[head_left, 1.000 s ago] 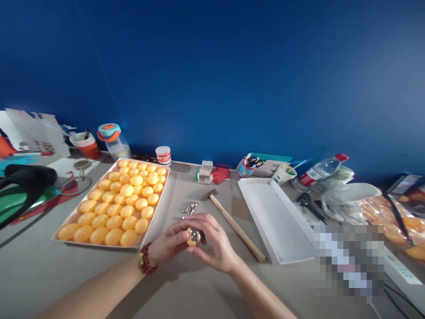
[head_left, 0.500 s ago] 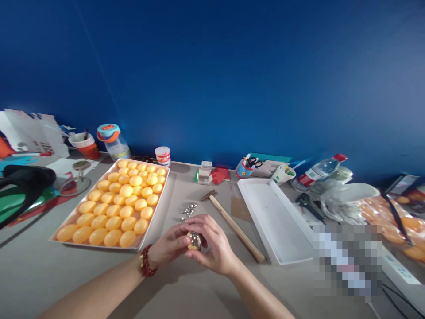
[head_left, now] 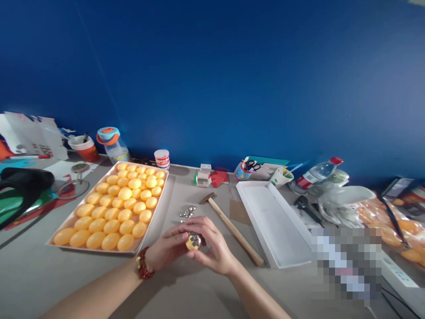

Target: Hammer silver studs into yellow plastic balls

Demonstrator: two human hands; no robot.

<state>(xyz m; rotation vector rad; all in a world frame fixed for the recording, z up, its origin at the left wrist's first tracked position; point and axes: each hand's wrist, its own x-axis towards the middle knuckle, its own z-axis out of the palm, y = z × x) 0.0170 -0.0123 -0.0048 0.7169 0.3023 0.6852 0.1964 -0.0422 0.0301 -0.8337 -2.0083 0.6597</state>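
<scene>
Between my two hands is an orange ball whose upper side is covered with shiny silver pieces that look like thumbtack heads. My left hand, with a red bead bracelet at the wrist, has its thumb and fingers closed on the ball's left side. From the right and above, my right hand curls its fingers around the same ball, thumb underneath. Just beyond the hands lies a small pile of shiny silver thumbtacks. A hammer with a wooden handle rests to the right of the hands.
Left of the hands, a shallow tray holds rows of orange balls. A long white tray lies on the right. Along the blue wall stand a small white box, a pen cup, a round tub and a plastic bottle.
The ball has turned slightly in my hands, with more of its orange side showing now. Both hands keep their hold, and the view has shifted a little.
</scene>
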